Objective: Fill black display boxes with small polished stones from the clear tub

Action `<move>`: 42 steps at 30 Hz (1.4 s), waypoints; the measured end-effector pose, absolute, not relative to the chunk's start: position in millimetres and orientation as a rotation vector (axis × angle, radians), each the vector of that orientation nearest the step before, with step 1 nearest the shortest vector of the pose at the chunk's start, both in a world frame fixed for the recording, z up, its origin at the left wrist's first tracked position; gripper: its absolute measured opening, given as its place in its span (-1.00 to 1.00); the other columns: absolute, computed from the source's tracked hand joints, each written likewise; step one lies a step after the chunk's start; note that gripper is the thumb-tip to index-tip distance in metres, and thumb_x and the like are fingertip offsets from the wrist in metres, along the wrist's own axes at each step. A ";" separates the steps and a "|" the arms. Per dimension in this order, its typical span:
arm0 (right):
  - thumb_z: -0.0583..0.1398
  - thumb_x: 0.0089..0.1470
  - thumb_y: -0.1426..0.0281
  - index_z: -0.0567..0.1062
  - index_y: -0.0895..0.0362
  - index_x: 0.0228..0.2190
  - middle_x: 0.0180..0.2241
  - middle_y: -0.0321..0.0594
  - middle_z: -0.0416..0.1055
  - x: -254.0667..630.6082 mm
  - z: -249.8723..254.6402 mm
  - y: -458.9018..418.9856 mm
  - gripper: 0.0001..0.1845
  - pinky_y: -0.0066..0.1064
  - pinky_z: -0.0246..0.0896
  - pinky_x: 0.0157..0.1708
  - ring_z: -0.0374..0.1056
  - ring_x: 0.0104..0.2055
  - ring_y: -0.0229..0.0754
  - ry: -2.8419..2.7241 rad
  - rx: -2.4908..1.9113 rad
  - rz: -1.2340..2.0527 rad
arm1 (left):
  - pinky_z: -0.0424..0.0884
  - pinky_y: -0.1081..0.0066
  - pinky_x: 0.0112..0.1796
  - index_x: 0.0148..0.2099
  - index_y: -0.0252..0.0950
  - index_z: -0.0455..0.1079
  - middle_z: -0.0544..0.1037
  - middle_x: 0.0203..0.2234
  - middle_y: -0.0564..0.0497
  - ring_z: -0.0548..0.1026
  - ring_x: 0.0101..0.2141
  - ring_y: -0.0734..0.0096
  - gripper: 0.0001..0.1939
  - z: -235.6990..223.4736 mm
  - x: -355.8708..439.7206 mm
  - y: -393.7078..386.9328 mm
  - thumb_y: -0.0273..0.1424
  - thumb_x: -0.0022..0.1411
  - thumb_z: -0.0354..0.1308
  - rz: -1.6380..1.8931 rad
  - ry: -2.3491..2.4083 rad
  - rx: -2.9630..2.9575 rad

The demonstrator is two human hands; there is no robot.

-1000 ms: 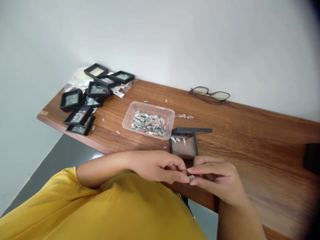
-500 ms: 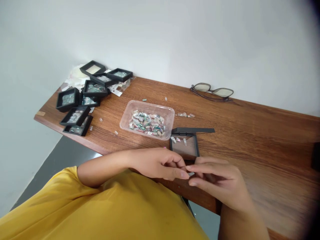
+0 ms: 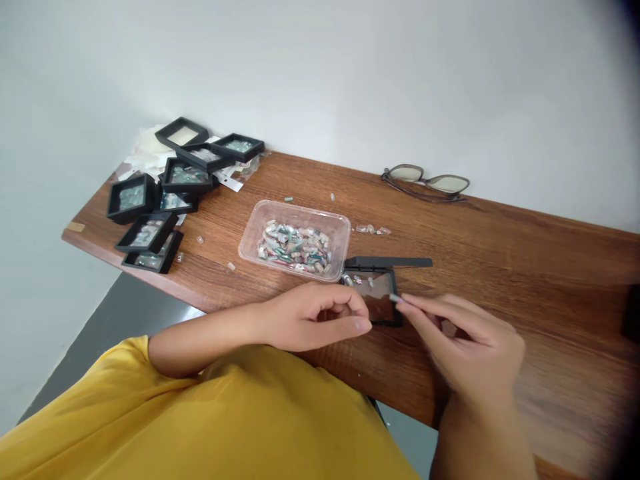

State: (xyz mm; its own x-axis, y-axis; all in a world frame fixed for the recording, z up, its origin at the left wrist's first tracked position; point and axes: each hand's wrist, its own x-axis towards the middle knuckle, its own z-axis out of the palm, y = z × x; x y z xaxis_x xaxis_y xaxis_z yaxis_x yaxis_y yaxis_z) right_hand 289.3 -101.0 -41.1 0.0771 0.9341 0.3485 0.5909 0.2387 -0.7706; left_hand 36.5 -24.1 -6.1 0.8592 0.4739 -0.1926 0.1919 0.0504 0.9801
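My right hand point(image 3: 475, 340) pinches a small pale grey-green false nail point(image 3: 395, 298) between thumb and forefinger, just over the right edge of an open black display case point(image 3: 380, 310). Inside the case, several glittery false nails point(image 3: 371, 283) lie along the upper side on a clear film. My left hand point(image 3: 315, 317) rests in front of the case, fingers curled toward the thumb, with nothing visible in them; it covers the case's lower left corner. Behind it stands a clear plastic tub point(image 3: 245, 243) heaped with shiny false nails point(image 3: 295, 247).
Several black display cases point(image 3: 131, 198) are piled at the left, some holding nails, on top of white papers and clear packets point(image 3: 145, 150). A pair of glasses point(image 3: 427, 183) lies by the wall. Loose nails point(image 3: 373, 230) dot the wooden table point(image 3: 500, 260).
My hands have parted. My right hand has moved up and right, carrying the false nail to the case's edge. My left hand has shifted slightly up and left.
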 end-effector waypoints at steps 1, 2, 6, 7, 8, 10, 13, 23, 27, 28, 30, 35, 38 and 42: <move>0.37 0.29 0.23 0.71 -0.02 -0.20 -0.42 -0.28 0.47 289.9 -44.6 -99.3 -0.88 -0.42 0.18 -0.45 0.23 -0.48 -0.34 -1.616 -1.510 0.428 | 0.25 0.50 -0.35 -0.10 -0.28 0.42 0.45 -0.41 0.09 0.31 -0.42 0.59 -0.61 -8.0 32.2 -24.4 -0.03 0.48 0.08 0.241 0.526 1.584; 0.36 0.30 0.21 0.71 -0.01 -0.20 -0.42 -0.28 0.46 290.5 -48.3 -97.6 -0.85 -0.41 0.18 -0.42 0.23 -0.47 -0.34 -1.625 -1.557 0.393 | 0.27 0.49 -0.32 -0.10 -0.27 0.47 0.52 -0.38 0.06 0.37 -0.39 0.58 -0.66 -9.8 27.5 -24.9 -0.08 0.46 0.14 0.229 0.486 1.635; 0.31 0.35 0.14 0.71 0.02 -0.21 -0.44 -0.31 0.43 290.9 -62.9 -91.8 -0.75 -0.44 0.16 -0.41 0.25 -0.46 -0.36 -1.665 -1.647 0.335 | 0.35 0.47 -0.25 -0.08 -0.19 0.58 0.65 -0.34 0.04 0.50 -0.35 0.54 -0.82 -13.1 8.0 -27.1 -0.23 0.36 0.32 0.153 0.286 1.808; 0.30 0.36 0.13 0.71 0.02 -0.21 -0.43 -0.32 0.44 290.6 -66.0 -90.9 -0.74 -0.44 0.17 -0.41 0.26 -0.46 -0.37 -1.678 -1.655 0.327 | 0.37 0.47 -0.25 -0.07 -0.19 0.58 0.65 -0.35 0.04 0.51 -0.35 0.53 -0.82 -12.1 3.2 -27.1 -0.25 0.36 0.32 0.177 0.263 1.866; 0.29 0.37 0.13 0.71 0.03 -0.21 -0.42 -0.32 0.45 290.1 -68.6 -90.1 -0.72 -0.45 0.18 -0.41 0.28 -0.45 -0.38 -1.694 -1.660 0.321 | 0.39 0.47 -0.26 -0.06 -0.20 0.58 0.65 -0.37 0.04 0.53 -0.35 0.53 -0.83 -10.3 -1.6 -26.4 -0.26 0.37 0.31 0.232 0.249 1.932; 0.28 0.38 0.12 0.71 0.04 -0.21 -0.39 -0.32 0.48 288.9 -72.2 -88.8 -0.70 -0.45 0.21 -0.40 0.33 -0.42 -0.37 -1.726 -1.666 0.307 | 0.44 0.49 -0.26 -0.08 -0.22 0.57 0.66 -0.38 0.04 0.57 -0.34 0.55 -0.88 -5.2 -11.5 -22.8 -0.31 0.40 0.29 0.392 0.238 2.046; 0.26 0.40 0.13 0.71 0.05 -0.19 -0.33 -0.31 0.52 286.9 -74.1 -87.9 -0.70 -0.44 0.24 -0.36 0.40 -0.36 -0.35 -1.749 -1.683 0.260 | 0.49 0.51 -0.25 -0.13 -0.23 0.54 0.67 -0.39 0.05 0.60 -0.34 0.56 -0.96 2.8 -26.5 -11.4 -0.39 0.38 0.29 0.588 0.298 2.134; 0.27 0.39 0.11 0.71 0.04 -0.14 -0.46 -0.36 0.40 278.9 -74.5 -89.0 -0.69 -0.45 0.15 -0.39 0.29 -0.42 -0.39 -1.770 -1.727 0.095 | 0.43 0.45 -0.23 -0.15 -0.23 0.52 0.69 -0.34 0.08 0.59 -0.32 0.51 -0.93 4.6 -52.3 5.2 -0.50 0.38 0.24 0.712 0.576 2.417; 0.28 0.37 0.15 0.70 0.04 -0.19 -0.50 -0.41 0.34 278.7 -75.2 -87.6 -0.73 -0.50 0.13 -0.40 0.23 -0.47 -0.46 -1.754 -1.691 0.109 | 0.43 0.39 -0.21 -0.15 -0.20 0.53 0.67 -0.37 0.08 0.57 -0.30 0.46 -0.95 -2.2 -53.5 -21.9 -0.44 0.39 0.24 0.699 0.439 2.456; 0.28 0.37 0.17 0.70 0.04 -0.20 -0.50 -0.42 0.33 279.0 -75.3 -87.5 -0.75 -0.52 0.14 -0.40 0.23 -0.47 -0.47 -1.749 -1.686 0.125 | 0.43 0.38 -0.21 -0.14 -0.19 0.54 0.68 -0.35 0.08 0.57 -0.29 0.46 -0.95 -5.3 -53.2 -29.0 -0.42 0.41 0.24 0.666 0.397 2.459; 0.28 0.37 0.19 0.69 0.03 -0.21 -0.50 -0.44 0.33 280.1 -75.9 -87.6 -0.77 -0.55 0.13 -0.40 0.22 -0.47 -0.48 -1.735 -1.685 0.165 | 0.43 0.38 -0.22 -0.11 -0.17 0.56 0.69 -0.30 0.09 0.58 -0.28 0.47 -0.91 -13.2 -51.9 -40.8 -0.37 0.44 0.22 0.572 0.342 2.470; 0.29 0.34 0.14 0.69 0.03 -0.20 -0.50 -0.44 0.34 285.4 -79.7 -88.0 -0.74 -0.57 0.15 -0.39 0.24 -0.47 -0.48 -1.675 -1.710 0.274 | 0.39 0.35 -0.22 0.05 -0.07 0.58 0.70 -0.10 0.10 0.58 -0.19 0.47 -0.78 -35.6 -48.7 -51.3 -0.36 0.52 0.12 0.415 0.319 2.577; 0.30 0.32 0.09 0.69 0.05 -0.21 -0.48 -0.42 0.40 289.0 -82.3 -88.7 -0.69 -0.57 0.16 -0.40 0.26 -0.48 -0.46 -1.609 -1.740 0.315 | 0.35 0.31 -0.24 0.08 -0.11 0.58 0.69 -0.02 0.10 0.56 -0.18 0.43 -0.77 -43.8 -48.3 -50.8 -0.36 0.53 0.11 0.416 0.322 2.666; 0.29 0.29 0.02 0.70 0.07 -0.21 -0.41 -0.37 0.49 290.9 -83.9 -89.3 -0.62 -0.56 0.20 -0.40 0.33 -0.46 -0.43 -1.547 -1.779 0.352 | 0.33 0.31 -0.25 0.01 -0.15 0.59 0.69 -0.04 0.09 0.53 -0.20 0.43 -0.79 -48.7 -48.2 -51.7 -0.35 0.53 0.11 0.445 0.335 2.745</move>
